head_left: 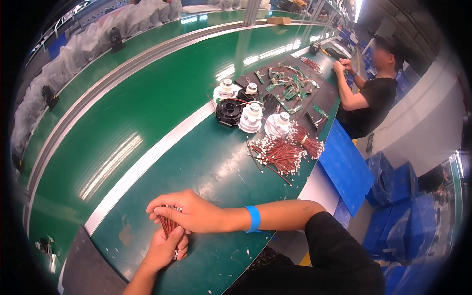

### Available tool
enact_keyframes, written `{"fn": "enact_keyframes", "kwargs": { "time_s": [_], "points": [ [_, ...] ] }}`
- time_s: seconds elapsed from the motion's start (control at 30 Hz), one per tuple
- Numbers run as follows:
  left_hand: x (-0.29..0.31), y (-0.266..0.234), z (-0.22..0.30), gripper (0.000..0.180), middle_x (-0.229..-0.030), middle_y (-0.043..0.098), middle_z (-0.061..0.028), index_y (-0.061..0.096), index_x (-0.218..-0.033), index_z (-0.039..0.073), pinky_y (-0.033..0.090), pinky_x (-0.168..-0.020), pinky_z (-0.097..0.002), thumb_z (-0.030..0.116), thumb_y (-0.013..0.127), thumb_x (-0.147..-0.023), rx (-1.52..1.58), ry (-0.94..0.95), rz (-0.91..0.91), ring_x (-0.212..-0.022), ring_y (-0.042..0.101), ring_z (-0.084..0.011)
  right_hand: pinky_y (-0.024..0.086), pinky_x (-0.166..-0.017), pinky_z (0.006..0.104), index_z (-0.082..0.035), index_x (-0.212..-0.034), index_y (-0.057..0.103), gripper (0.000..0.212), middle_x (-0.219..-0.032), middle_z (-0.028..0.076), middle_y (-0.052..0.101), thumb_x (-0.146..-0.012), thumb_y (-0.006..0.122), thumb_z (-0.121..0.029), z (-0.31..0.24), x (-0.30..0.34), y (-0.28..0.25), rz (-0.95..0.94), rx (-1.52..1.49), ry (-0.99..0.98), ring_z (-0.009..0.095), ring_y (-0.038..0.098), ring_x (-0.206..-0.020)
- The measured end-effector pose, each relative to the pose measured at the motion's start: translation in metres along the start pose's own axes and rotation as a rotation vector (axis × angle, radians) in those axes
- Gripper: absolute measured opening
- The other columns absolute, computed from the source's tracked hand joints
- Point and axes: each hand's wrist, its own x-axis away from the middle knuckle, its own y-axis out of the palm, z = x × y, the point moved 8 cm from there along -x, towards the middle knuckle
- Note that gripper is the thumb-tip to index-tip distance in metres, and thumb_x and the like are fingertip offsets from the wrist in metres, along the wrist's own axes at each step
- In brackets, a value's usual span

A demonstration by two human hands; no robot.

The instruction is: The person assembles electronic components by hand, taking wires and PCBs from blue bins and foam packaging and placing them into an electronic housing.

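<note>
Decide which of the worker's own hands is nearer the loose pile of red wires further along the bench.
Right. The right hand sits closer to the pile of red wires; the left hand lies below it, further off, gripping a wire bundle.

Lower centre of frame: left hand (164, 248) grips a bundle of red wires (168, 225) from below, right hand (184, 212), blue wristband (253, 219) at the wrist, laid over the top of the bundle, both above the green bench (206, 167). Centre frame: loose pile of red wires with white connectors (282, 155), just above it white round parts (250, 118) and one black round part (228, 112). Upper right: second person (368, 88) at the same bench, hands by small green circuit boards (290, 88); blue bins (398, 206) at right.
</note>
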Motion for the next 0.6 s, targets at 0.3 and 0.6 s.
{"fn": "enact_keyframes", "kwargs": {
  "time_s": [0.3,0.6],
  "points": [
    [0.000,0.000,-0.002,0.030,-0.060,0.044,-0.0030,0.043,-0.081,0.005,0.037,-0.044,-0.0257,0.032,0.051,-0.095,-0.085,-0.004,0.023,-0.047,0.044,-0.0129,0.049,-0.071,0.0305,0.000,-0.096,0.060,0.018,-0.089,0.011,0.065,-0.091,0.052,-0.016,-0.019,0.004,0.007,-0.058,0.220,-0.149,0.021,0.063,-0.079],
    [-0.002,0.006,0.001,0.023,-0.060,0.045,-0.0023,0.049,-0.092,0.001,0.034,-0.043,-0.0228,0.023,0.045,-0.097,-0.046,-0.025,0.029,-0.047,0.042,-0.0098,0.048,-0.070,0.0285,-0.003,-0.098,0.062,0.024,-0.088,0.005,0.065,-0.090,0.057,-0.025,-0.003,-0.005,-0.005,-0.126,0.054,0.107,0.011,0.059,-0.080]
  ]
}}
